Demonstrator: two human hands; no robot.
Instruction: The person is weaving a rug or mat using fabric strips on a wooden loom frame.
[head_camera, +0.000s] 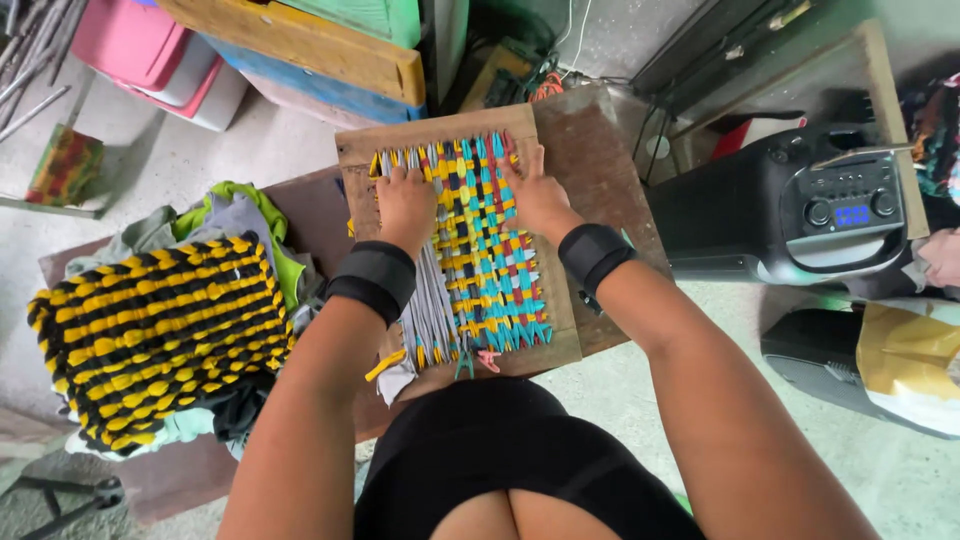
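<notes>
Below me is a low brown table, and on it a wooden loom board carrying a half-woven mat of cloth strips in yellow, teal, red, dark blue and grey. The mat sits at the middle of the board, straight ahead of my lap, with the loose grey strips still unwoven along its left edge. To my left lies a finished yellow-and-black woven mat on top of a heap of fabric scraps. To my right stands a black portable speaker, well apart from the work.

I judge the weave to be light, soft and floppy. It is stretchy cloth held taut only by the board, so it would sag or slip out of order if lifted by one strip. The board itself looks stiff and is the part to take hold of, at its bare wooden edges. Single strips are best pinched near their free ends at the bottom fringe.

My left hand rests knuckles-up on the upper left of the weave, fingers curled down into the strips. I cannot tell whether it pinches one. My right hand lies flatter on the upper right, fingers spread and pressing on the weave, gripping nothing that I can see. Both wrists wear black bands.
</notes>
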